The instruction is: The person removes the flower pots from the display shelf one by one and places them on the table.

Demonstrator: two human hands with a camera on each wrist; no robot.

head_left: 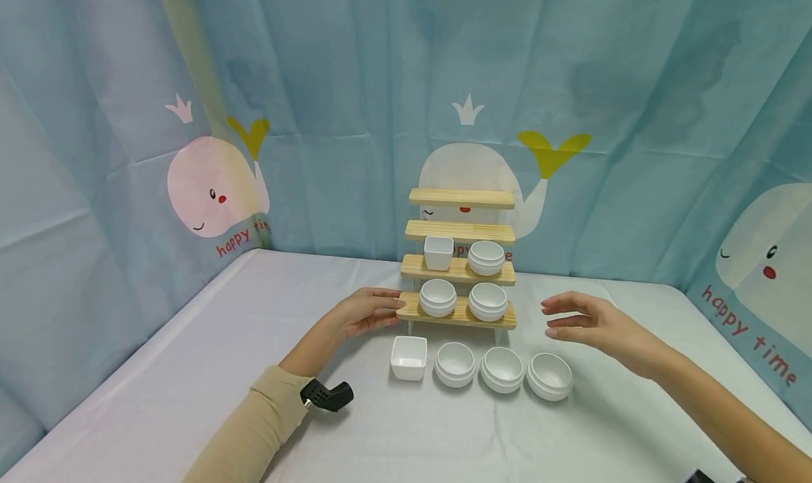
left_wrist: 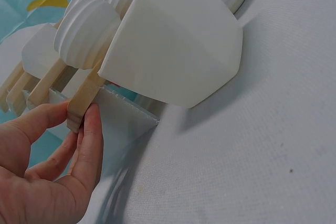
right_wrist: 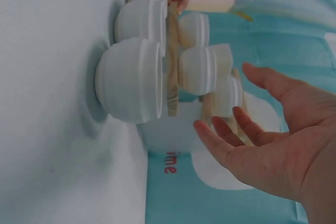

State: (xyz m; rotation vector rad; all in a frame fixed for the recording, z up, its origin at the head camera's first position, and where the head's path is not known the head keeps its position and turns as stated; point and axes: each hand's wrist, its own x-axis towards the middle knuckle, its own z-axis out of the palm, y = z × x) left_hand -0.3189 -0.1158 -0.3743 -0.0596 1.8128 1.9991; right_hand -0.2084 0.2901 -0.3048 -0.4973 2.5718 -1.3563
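A tiered wooden shelf stand (head_left: 458,272) stands at the back of the table. My left hand (head_left: 368,312) pinches the left end of its lowest board (left_wrist: 84,99) between thumb and fingers. Two round white bowls (head_left: 438,298) sit on that board; the board above bears a square white bowl (head_left: 438,252) and a round bowl (head_left: 486,258). To the right of the stand, my right hand (head_left: 590,326) hangs in the air, fingers spread and holding nothing, apart from the boards in the right wrist view.
In front of the stand a row of bowls lies on the white tablecloth (head_left: 406,441): a square bowl (head_left: 409,358) at left, then round ones, the last round bowl (head_left: 550,377) nearest my right hand. A blue curtain (head_left: 342,187) with whale prints hangs behind.
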